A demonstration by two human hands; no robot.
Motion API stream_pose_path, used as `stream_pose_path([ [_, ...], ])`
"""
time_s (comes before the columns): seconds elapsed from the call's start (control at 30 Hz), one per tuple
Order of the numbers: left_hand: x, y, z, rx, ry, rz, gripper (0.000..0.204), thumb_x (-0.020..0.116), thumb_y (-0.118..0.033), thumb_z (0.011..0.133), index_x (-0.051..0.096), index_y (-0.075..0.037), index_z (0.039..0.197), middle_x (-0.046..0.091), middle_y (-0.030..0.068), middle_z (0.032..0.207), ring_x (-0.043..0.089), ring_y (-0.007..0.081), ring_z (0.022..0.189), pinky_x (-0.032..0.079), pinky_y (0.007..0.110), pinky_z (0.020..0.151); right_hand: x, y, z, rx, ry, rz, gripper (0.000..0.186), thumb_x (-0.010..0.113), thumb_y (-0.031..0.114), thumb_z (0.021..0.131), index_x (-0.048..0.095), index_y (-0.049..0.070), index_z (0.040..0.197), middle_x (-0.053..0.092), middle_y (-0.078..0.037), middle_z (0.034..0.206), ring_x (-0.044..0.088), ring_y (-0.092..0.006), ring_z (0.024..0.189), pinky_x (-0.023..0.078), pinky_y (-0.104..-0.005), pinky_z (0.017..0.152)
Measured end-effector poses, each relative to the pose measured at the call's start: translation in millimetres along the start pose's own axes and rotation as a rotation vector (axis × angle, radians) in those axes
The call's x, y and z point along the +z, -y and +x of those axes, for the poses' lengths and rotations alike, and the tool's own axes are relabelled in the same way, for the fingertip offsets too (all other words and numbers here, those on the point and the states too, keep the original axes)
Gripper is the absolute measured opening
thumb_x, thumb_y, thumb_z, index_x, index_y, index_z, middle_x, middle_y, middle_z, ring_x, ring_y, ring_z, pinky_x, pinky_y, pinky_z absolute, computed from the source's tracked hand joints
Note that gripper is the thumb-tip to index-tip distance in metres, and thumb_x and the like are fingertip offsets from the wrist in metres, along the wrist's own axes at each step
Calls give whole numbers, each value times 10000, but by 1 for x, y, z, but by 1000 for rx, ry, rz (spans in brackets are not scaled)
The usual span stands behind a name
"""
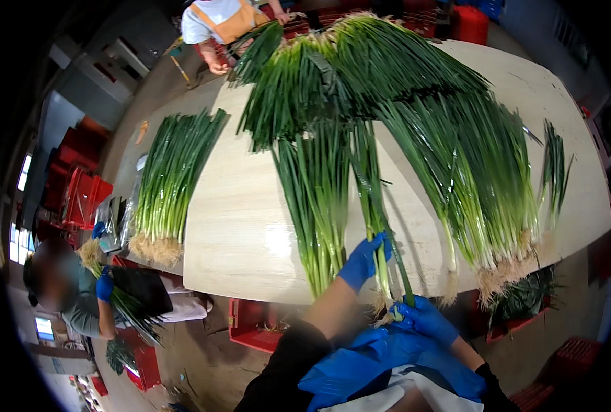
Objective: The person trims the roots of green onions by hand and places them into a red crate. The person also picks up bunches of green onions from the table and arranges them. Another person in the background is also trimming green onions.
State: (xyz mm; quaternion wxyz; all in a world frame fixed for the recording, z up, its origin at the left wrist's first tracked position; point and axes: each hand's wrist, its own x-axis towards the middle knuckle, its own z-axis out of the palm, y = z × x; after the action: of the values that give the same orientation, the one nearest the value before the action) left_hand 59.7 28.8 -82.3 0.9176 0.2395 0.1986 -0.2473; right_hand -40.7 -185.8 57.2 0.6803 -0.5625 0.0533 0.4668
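My left hand [367, 262], in a blue glove, is closed around a few slender leeks [369, 213], their rooted ends pointing toward me at the table's near edge. My right hand [427, 320], also blue-gloved, pinches the lower end of a long green leaf [397, 257] just beside those roots. To the left of my left hand lies a loose bunch of leeks [319, 206], with no roots visible at its near end. A wide row of rooted leeks [484, 185] rests on the right. Beyond, a large heap of leeks [360, 65] covers the far part of the table.
The pale table [237, 240] curves around me. Another leek bundle [171, 178] lies at its left. Across the table stands a person in an orange apron [233, 24]; at lower left, another person [86, 295] holds leeks. Red crates [254, 326] stand below the edge.
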Motion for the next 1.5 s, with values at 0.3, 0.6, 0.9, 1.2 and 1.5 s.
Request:
stream_pose_path([
  [0.3, 44, -34, -42, 50, 68, 47, 430, 559, -180, 933, 438, -20, 1313, 586, 140, 1106, 578, 254, 1049, 480, 410, 956, -14, 8, -61, -135, 95, 225, 331, 635, 270, 865, 588, -18, 1020, 615, -93, 924, 577, -164, 865, 455, -277, 773],
  [0.6, 37, -7, -76, 412, -324, 733, 410, 573, -91, 910, 489, -79, 1311, 589, 52, 1103, 569, 135, 907, 463, 278, 791, -24, 49, 10, -308, -191, 353, 215, 549, 139, 927, 536, 10, 1098, 594, -142, 993, 596, -183, 731, 508, -322, 646],
  [0.9, 72, -11, -124, 251, -308, 460, 415, 540, -344, 944, 517, -135, 1301, 578, -13, 718, 459, 51, 538, 338, 184, 489, 4, 76, 115, -170, -169, 223, 350, 595, 201, 908, 576, 47, 1221, 625, -48, 931, 444, -82, 581, 366, -229, 507],
  [1.2, 72, -8, -148, 298, -208, 218, 554, 455, -426, 960, 471, -4, 1319, 539, -25, 662, 440, 52, 597, 325, 175, 579, 17, 87, 136, -162, -244, 288, 270, 633, 200, 876, 633, 46, 1098, 647, -47, 868, 379, -63, 478, 284, -212, 431],
  [1.5, 73, -13, -140, 304, -159, 241, 547, 397, -353, 983, 367, 21, 1382, 567, 42, 655, 459, 111, 501, 374, 230, 447, -29, 97, 43, -373, -505, 176, 276, 612, 211, 891, 617, 30, 1100, 616, -54, 786, 373, -43, 426, 260, -200, 387],
])
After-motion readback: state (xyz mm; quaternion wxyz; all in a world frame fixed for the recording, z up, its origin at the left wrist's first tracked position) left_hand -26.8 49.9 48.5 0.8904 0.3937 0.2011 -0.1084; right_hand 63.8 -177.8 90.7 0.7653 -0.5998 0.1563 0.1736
